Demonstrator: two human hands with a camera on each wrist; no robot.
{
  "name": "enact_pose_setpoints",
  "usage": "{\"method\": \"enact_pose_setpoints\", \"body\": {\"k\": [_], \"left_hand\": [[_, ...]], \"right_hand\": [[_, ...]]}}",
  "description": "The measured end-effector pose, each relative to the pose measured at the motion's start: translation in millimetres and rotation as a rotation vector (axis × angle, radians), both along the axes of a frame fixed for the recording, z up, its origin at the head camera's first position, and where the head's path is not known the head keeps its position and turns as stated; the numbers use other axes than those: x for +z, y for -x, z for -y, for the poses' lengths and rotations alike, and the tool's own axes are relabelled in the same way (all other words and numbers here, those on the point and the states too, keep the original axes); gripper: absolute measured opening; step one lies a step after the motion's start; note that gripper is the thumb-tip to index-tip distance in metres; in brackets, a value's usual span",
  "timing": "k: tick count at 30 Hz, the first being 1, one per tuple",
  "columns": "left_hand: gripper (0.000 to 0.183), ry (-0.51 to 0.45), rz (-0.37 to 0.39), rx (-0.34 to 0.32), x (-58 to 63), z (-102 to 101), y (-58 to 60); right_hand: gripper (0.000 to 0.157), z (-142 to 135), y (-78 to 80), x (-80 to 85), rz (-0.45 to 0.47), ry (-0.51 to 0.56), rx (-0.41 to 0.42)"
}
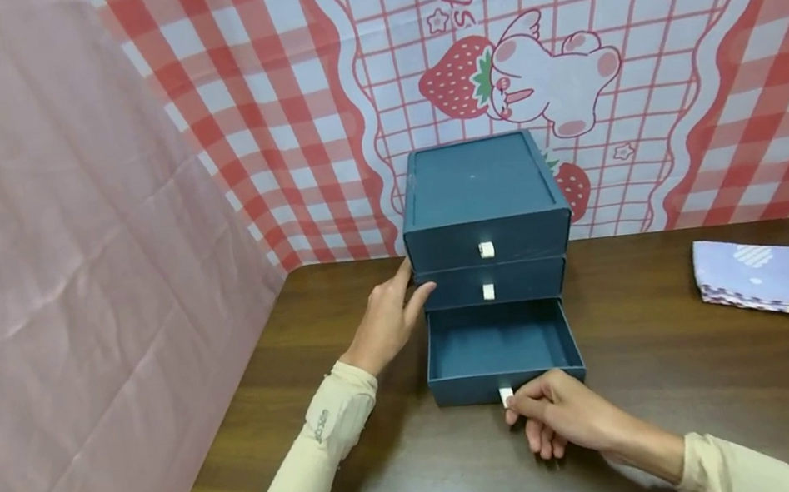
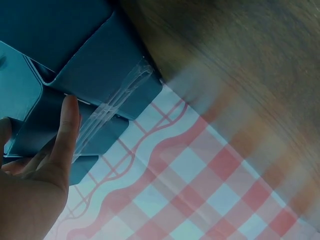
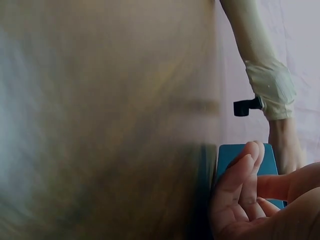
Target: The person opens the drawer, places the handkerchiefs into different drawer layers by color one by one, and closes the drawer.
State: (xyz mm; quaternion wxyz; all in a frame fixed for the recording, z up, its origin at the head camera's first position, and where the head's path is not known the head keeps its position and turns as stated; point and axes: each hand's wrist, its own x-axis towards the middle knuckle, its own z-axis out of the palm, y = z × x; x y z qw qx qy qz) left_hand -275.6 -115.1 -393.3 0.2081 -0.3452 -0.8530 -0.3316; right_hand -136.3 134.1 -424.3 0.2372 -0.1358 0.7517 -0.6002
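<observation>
A dark blue three-tier drawer box (image 1: 479,175) stands against the back cloth, each front carrying a small white pull tab. Its bottom drawer (image 1: 453,392) is pulled out and shows a bare interior. At that drawer's front, the thumb and index finger of my right hand (image 1: 565,414) pinch the white pull tab (image 1: 506,395); the other fingers curl loosely below. My left hand (image 1: 385,319) rests against the box's left side, thumb by the middle drawer (image 1: 454,290). In the left wrist view, one extended finger lies along the side wall, near strips of clear tape (image 2: 107,107).
A folded lavender cloth (image 1: 754,275) with a checked edge lies on the brown wooden table (image 1: 653,361) at the right. Behind hangs a red-and-white checked strawberry cloth (image 1: 292,109); a pale pink curtain (image 1: 55,310) borders the left side.
</observation>
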Motion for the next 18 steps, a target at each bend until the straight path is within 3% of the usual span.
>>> {"method": "enact_pose_setpoints", "body": {"k": [18], "left_hand": [[0.062,-0.021,-0.045,-0.002,-1.6,-1.7,0.6]], "right_hand": [[0.034,-5.4,-32.9,-1.0,0.071,-0.003,0.006]]}}
